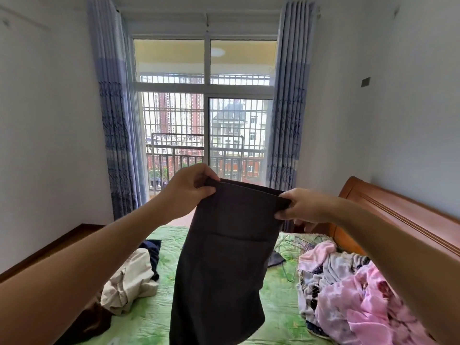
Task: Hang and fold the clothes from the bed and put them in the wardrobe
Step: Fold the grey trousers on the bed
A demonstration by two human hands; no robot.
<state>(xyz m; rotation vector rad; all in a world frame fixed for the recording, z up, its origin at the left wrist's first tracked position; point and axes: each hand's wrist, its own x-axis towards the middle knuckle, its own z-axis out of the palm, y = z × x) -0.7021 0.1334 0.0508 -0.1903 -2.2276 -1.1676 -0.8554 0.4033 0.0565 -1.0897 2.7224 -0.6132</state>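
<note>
I hold a dark grey pair of trousers up in the air over the bed, waistband at the top and a back pocket facing me. My left hand pinches the waistband's left corner. My right hand pinches its right corner. The trouser legs hang down and out of the frame at the bottom. On the green bedcover lie a beige garment, a dark blue garment behind it and a brown garment at the lower left.
A pink and white floral quilt is heaped on the bed's right side, below the wooden headboard. Wire hangers lie beyond the trousers. Ahead are a barred balcony window and blue curtains. White walls stand on both sides.
</note>
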